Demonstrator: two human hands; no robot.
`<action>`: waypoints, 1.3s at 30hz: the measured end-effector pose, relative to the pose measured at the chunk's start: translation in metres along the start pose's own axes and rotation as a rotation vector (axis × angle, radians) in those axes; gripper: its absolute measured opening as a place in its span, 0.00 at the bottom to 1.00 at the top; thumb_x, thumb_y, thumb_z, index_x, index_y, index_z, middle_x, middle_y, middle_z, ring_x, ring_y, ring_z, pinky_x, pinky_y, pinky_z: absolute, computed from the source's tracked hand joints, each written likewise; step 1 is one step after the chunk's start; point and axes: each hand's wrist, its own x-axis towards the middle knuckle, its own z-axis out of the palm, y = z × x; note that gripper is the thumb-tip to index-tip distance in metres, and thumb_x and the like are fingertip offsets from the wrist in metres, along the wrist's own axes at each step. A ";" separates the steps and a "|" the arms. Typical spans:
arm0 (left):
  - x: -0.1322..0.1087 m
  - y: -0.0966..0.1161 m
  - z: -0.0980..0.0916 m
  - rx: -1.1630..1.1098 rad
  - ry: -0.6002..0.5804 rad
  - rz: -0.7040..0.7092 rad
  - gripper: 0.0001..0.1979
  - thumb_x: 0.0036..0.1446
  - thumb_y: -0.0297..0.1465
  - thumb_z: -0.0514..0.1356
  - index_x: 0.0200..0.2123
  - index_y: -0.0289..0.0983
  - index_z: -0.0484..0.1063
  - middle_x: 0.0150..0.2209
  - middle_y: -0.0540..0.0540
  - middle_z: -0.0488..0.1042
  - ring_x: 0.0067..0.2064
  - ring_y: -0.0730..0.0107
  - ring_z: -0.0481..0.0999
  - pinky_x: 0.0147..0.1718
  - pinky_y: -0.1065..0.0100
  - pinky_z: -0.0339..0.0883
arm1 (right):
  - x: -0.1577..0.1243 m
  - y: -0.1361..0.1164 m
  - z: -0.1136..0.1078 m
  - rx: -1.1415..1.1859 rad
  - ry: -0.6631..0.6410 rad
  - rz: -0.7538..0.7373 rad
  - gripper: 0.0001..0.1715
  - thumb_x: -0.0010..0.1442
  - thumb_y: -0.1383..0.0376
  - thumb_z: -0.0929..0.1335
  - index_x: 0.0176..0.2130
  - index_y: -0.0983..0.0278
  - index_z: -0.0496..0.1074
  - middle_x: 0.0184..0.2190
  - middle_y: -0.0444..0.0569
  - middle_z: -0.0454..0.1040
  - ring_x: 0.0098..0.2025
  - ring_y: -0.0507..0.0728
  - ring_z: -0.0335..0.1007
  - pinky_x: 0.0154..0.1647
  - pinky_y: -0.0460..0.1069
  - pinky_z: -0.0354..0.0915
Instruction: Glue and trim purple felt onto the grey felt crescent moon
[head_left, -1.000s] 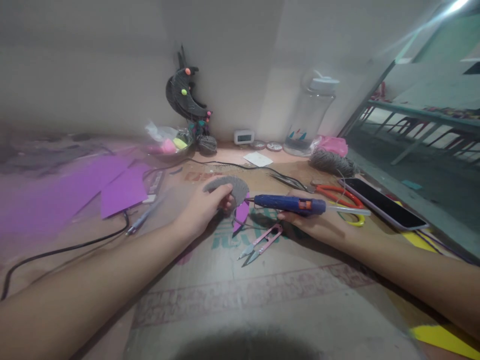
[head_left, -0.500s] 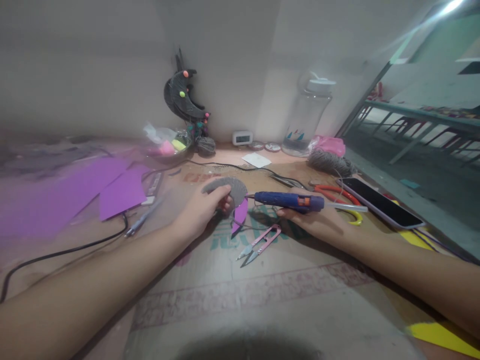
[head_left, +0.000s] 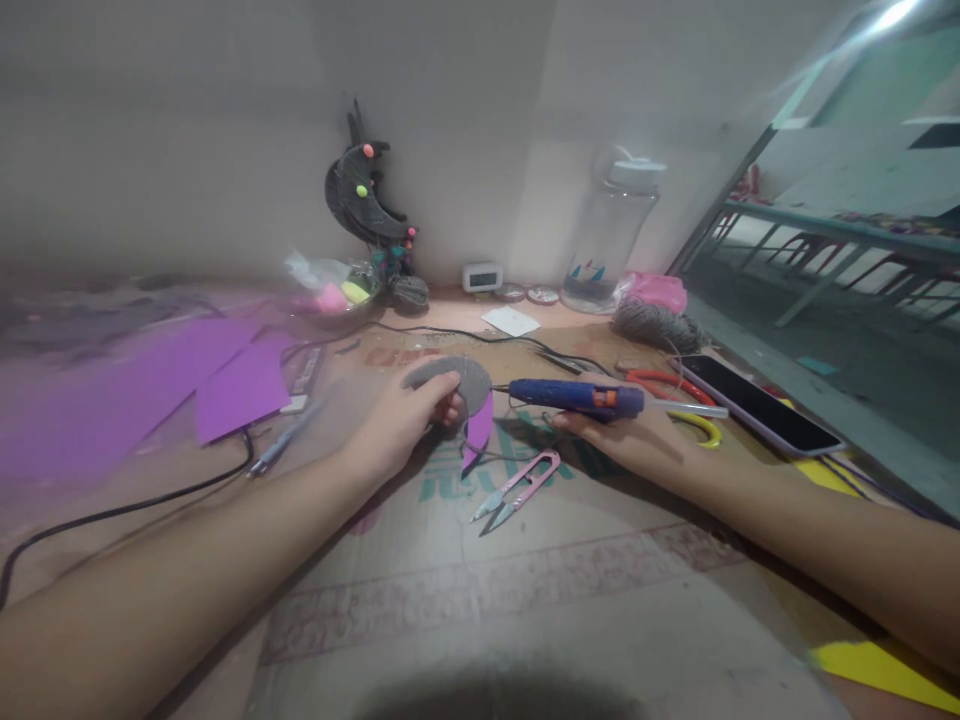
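Observation:
Pinched between the thumb and fingers of my left hand is a grey yarn-wrapped crescent; part of it is hidden by the hand. A curved purple paper tip sticks out below it, with a strand of grey yarn beside it. My right hand is wrapped round a blue glue gun that points left. Its nozzle is at the crescent's right edge; I cannot tell whether they touch. A clear glue stick juts from the gun's back. Pink thread snips lie on the board just below.
Purple paper sheets and a pen lie left. Behind are a finished dark crescent, a small digital clock and a water bottle. Orange-handled scissors, grey yarn and a phone are right. A black cord crosses the table.
The glue gun's nozzle has shifted very slightly left along the crescent's edge. Both hands keep their hold, and the whole view has moved a little.

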 end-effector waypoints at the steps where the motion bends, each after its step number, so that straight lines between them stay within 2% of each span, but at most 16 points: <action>1: 0.000 0.000 0.000 0.005 0.000 -0.003 0.06 0.51 0.30 0.62 0.30 0.38 0.66 0.19 0.54 0.68 0.22 0.75 0.65 0.23 0.73 0.59 | 0.000 0.000 0.000 0.001 -0.002 -0.003 0.15 0.54 0.53 0.69 0.27 0.60 0.65 0.23 0.44 0.69 0.27 0.56 0.67 0.26 0.49 0.65; 7: -0.001 0.002 0.000 0.011 -0.007 0.011 0.05 0.52 0.30 0.62 0.29 0.38 0.67 0.20 0.54 0.67 0.22 0.75 0.66 0.24 0.72 0.60 | 0.001 0.003 0.001 -0.043 0.005 -0.010 0.15 0.55 0.53 0.69 0.29 0.60 0.67 0.24 0.44 0.70 0.26 0.55 0.67 0.25 0.49 0.63; 14: 0.000 0.000 -0.001 -0.006 0.022 0.018 0.04 0.52 0.29 0.62 0.30 0.39 0.68 0.21 0.54 0.67 0.22 0.75 0.66 0.24 0.72 0.59 | 0.000 -0.002 -0.004 0.025 0.026 -0.022 0.14 0.56 0.52 0.68 0.30 0.59 0.67 0.28 0.48 0.75 0.32 0.60 0.73 0.33 0.53 0.70; 20: 0.000 0.002 0.000 0.006 0.021 0.023 0.04 0.52 0.30 0.62 0.30 0.39 0.68 0.21 0.54 0.67 0.22 0.75 0.65 0.24 0.72 0.59 | -0.002 -0.010 -0.006 0.047 0.021 -0.040 0.14 0.55 0.52 0.68 0.29 0.59 0.66 0.26 0.47 0.75 0.30 0.59 0.73 0.30 0.51 0.69; 30: -0.001 0.002 0.000 -0.006 -0.004 0.020 0.04 0.53 0.29 0.61 0.31 0.39 0.67 0.21 0.54 0.67 0.22 0.76 0.65 0.23 0.73 0.58 | -0.002 -0.006 -0.003 0.010 0.056 -0.077 0.13 0.55 0.54 0.68 0.28 0.58 0.66 0.24 0.46 0.73 0.27 0.58 0.70 0.27 0.51 0.67; 39: 0.000 0.001 -0.001 -0.003 -0.014 0.040 0.05 0.52 0.30 0.62 0.30 0.39 0.68 0.21 0.53 0.67 0.23 0.75 0.66 0.24 0.73 0.59 | 0.001 0.000 -0.002 0.008 0.030 -0.011 0.13 0.55 0.53 0.69 0.30 0.58 0.67 0.27 0.47 0.75 0.31 0.60 0.73 0.30 0.53 0.68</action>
